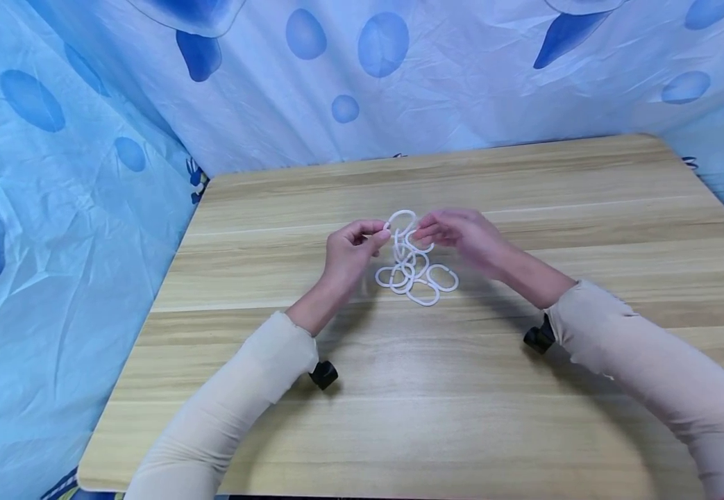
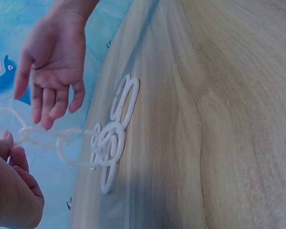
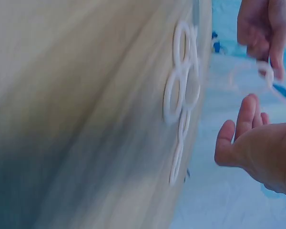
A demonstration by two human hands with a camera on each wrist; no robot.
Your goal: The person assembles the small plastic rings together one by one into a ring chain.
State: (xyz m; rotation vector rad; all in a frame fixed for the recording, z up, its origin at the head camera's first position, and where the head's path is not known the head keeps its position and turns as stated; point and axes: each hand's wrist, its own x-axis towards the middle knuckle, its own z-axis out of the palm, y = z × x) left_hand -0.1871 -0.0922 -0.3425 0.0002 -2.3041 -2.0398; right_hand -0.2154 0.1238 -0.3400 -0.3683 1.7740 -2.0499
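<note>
White oval plastic links (image 1: 424,304), hooked together as a chain, lie partly in a small heap on the table, and part of the chain is raised off it. My left hand (image 1: 350,253) pinches the end link (image 1: 404,211) between thumb and fingers and holds it up. Close by on the other side, my right hand (image 1: 464,236) has its fingers extended beside the hanging links. In the left wrist view the right hand's palm (image 2: 57,57) shows, with nothing gripped. The right wrist view also shows a gap between thumb and fingers (image 3: 246,114).
A light wood-grain table (image 1: 436,417) lies beneath both forearms. Blue patterned sheeting (image 1: 430,104) hangs behind it and along the left side. A black wrist camera (image 1: 323,375) sits under the left sleeve, and another black camera (image 1: 539,338) under the right.
</note>
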